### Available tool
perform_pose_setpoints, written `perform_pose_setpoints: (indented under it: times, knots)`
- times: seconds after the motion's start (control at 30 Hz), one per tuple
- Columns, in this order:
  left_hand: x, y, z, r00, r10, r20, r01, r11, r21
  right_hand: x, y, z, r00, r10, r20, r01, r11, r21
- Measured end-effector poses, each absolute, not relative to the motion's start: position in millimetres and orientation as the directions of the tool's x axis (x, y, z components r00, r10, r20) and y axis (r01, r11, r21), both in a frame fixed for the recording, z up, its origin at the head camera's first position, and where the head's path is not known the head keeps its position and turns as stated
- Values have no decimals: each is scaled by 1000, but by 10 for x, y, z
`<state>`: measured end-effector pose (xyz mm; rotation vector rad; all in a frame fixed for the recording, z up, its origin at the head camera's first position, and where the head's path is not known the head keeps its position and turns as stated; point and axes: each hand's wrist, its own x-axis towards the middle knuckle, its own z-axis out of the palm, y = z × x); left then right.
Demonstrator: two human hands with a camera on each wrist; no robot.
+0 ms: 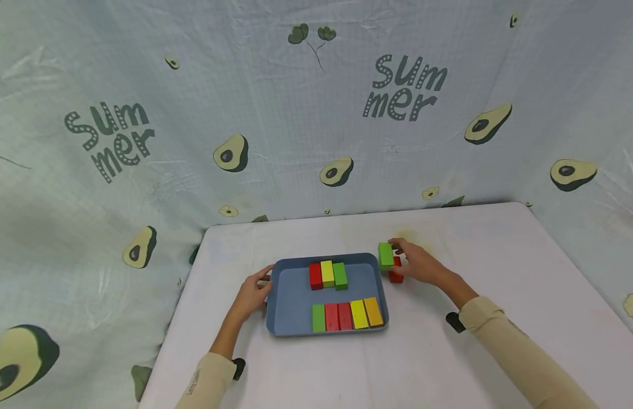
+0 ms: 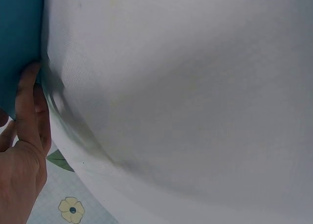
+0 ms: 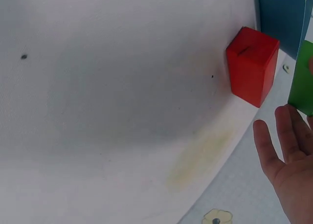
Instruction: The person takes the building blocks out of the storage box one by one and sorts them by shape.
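Note:
A blue-grey tray (image 1: 291,295) lies on the white table with colored blocks in it. At its left edge, my left hand (image 1: 254,292) rests its fingers against the outer wall. The left wrist view shows those fingers (image 2: 28,106) fairly straight along the tray's side. My right hand (image 1: 419,262) pinches a green block (image 1: 385,255) just off the tray's right edge, raised above the table. Beneath and beside that hand a red block (image 1: 396,277) stands on the table. In the right wrist view the same red block (image 3: 252,67) is apart from the fingers.
Inside the tray, a back row has a red block (image 1: 315,276), a yellow block (image 1: 327,274) and a green block (image 1: 340,276). Along the front wall runs a row of several blocks, from a green block (image 1: 319,318) to an orange block (image 1: 373,312). A patterned curtain (image 1: 275,113) hangs behind the table.

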<state>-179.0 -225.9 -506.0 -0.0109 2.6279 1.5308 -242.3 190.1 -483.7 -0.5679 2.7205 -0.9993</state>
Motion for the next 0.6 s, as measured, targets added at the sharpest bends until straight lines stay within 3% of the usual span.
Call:
perform_pose_setpoints:
  times: [0.6]
  knots:
    - [-1799, -2237, -5070, -993, 31, -114, -83, 503, 860, -2458, 2373, -4839, -917, -395, -58, -263, 707, -657]
